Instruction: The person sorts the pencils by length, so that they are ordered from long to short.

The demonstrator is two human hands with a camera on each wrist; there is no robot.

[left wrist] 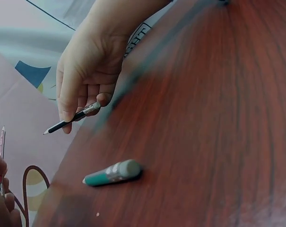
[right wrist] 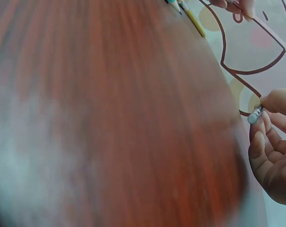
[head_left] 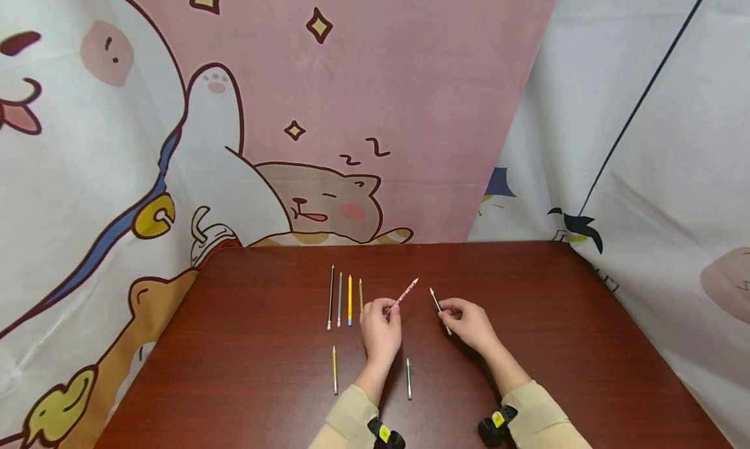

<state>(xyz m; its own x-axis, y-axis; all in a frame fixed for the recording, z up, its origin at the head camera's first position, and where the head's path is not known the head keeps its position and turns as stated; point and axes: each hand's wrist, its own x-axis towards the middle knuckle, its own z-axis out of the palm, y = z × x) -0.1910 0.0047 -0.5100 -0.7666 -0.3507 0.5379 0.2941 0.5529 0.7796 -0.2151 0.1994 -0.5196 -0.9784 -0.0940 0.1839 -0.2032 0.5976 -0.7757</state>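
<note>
My left hand (head_left: 381,332) pinches a pink patterned pencil (head_left: 407,291), its sharpened tip pointing up and to the right. Opposite it, my right hand (head_left: 469,323) holds a black pencil (head_left: 435,300) between thumb and fingers, tip toward the far side. In the left wrist view the black pencil (left wrist: 79,116) shows its eraser end by the fingertips. A short green pencil (head_left: 409,379) lies on the table between the two forearms. Left of my left hand, a row holds a black pencil (head_left: 331,298), a green pencil (head_left: 340,299), a yellow pencil (head_left: 349,299) and a gold pencil (head_left: 361,293).
A short yellow pencil (head_left: 335,369) lies nearer the front, left of the left forearm. The reddish-brown wooden table (head_left: 234,371) runs back to a printed cartoon cloth (head_left: 433,110). Another white cloth (head_left: 644,143) hangs along the right side.
</note>
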